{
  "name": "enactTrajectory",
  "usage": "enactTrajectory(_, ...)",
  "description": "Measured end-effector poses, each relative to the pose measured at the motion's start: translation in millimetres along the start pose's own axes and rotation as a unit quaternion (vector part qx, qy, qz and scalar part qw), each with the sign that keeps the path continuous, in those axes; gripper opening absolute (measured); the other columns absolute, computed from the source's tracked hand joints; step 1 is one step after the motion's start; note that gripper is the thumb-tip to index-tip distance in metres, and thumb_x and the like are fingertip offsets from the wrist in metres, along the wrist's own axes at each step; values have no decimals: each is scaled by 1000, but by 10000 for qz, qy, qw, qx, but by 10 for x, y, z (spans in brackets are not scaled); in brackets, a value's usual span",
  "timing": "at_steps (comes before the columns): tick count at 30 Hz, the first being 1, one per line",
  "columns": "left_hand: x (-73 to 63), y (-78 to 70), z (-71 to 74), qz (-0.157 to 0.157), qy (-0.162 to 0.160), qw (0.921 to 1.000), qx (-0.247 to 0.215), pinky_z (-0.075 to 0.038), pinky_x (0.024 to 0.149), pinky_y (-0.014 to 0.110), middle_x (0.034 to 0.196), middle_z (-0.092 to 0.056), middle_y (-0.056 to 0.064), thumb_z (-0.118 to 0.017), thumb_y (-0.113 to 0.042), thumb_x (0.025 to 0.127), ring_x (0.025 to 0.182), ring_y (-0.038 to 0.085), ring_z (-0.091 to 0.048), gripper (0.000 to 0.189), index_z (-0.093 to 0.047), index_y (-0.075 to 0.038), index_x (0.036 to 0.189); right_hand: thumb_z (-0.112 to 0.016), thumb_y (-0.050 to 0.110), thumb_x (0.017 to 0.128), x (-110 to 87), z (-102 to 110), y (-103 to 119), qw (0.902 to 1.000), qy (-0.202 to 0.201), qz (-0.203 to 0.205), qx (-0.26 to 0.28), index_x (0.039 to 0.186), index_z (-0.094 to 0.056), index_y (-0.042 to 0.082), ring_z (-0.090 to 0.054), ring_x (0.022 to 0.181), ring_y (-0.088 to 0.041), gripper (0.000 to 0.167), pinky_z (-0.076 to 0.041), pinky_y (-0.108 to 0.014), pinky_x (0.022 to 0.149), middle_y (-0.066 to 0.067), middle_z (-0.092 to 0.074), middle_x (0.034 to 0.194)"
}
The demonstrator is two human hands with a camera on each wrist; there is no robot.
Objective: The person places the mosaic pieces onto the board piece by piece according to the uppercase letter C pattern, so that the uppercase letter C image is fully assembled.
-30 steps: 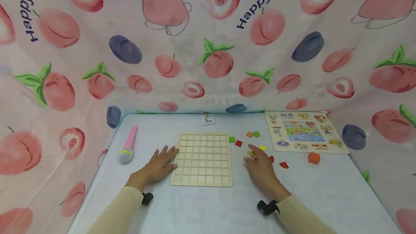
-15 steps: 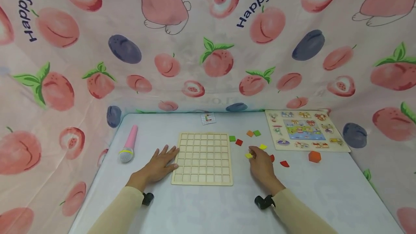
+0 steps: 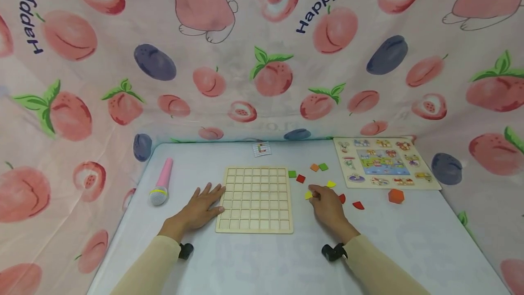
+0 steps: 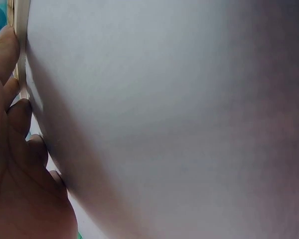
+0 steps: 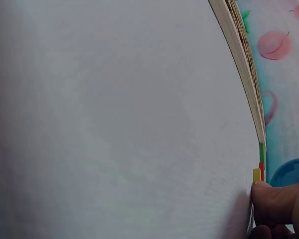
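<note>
A square wooden grid board (image 3: pixel 254 199) lies mid-table. My left hand (image 3: pixel 198 208) rests flat beside it, fingers spread, with fingertips and thumb at its left edge. To the right of the board, my right hand (image 3: pixel 329 206) pinches a small yellow piece (image 3: pixel 309 195) between thumb and index finger, low over the table. In the right wrist view the yellow piece (image 5: pixel 257 175) shows just past the thumb. Another yellow piece (image 3: pixel 330 184) lies beyond the knuckles. A red piece (image 3: pixel 342 199) is partly hidden behind the hand, and a red quarter-round piece (image 3: pixel 358 205) lies farther right.
Behind the right hand lie green (image 3: pixel 292 174), red (image 3: pixel 300 178) and orange (image 3: pixel 314 167) squares, plus another green square (image 3: pixel 323 166). A picture puzzle board (image 3: pixel 385 163), orange block (image 3: pixel 395 196), pink toy microphone (image 3: pixel 163 182) and small pattern card (image 3: pixel 262 149) stand farther out.
My right hand has come down onto the yellow piece, closed thumb and finger on it, and shifted it slightly left toward the board. My left hand has stayed still.
</note>
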State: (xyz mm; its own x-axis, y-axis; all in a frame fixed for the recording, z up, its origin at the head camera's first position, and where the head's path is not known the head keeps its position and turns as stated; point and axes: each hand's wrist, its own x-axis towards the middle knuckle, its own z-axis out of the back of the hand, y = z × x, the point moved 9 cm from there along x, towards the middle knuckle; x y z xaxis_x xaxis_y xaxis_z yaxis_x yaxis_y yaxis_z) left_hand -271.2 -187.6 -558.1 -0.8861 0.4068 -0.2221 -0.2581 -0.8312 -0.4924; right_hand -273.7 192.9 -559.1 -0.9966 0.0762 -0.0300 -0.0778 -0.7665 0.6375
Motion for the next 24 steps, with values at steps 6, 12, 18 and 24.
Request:
enactTrajectory(6,-1,13,-17,18,53,10000,27,3,133,61,175,-24,7,-60,-41,107,165,37,-4,72,-30,-16,168,-71,6,99,20,-10,-40,9998,76,-123,102,135,-72,7,-61,101,-25,36,-60,-45,93,-9,-70,111)
enactTrajectory(12,-2,15,-34,14,59,10000,64,3,133,61,175,-24,5,-63,-47,105,165,37,-4,77,-30,-16,168,-73,13,99,40,0,-63,9996,26,-113,239,132,-73,8,-62,103,-26,33,-59,-46,95,-10,-70,114)
enactTrajectory(18,-6,15,-37,4,31,10000,40,3,133,62,175,-24,6,-64,-46,104,165,37,-5,77,-31,-16,167,-73,19,101,47,46,-71,9965,-195,-259,774,134,-71,16,-62,97,-24,33,-57,-36,85,-6,-74,108)
enactTrajectory(24,-8,3,-21,5,13,10000,52,3,133,62,175,-25,7,-64,-46,104,165,37,-5,77,-32,-15,167,-70,15,102,94,88,-116,9886,-328,-364,1422,137,-71,19,-66,103,-25,35,-56,-31,85,-8,-76,113)
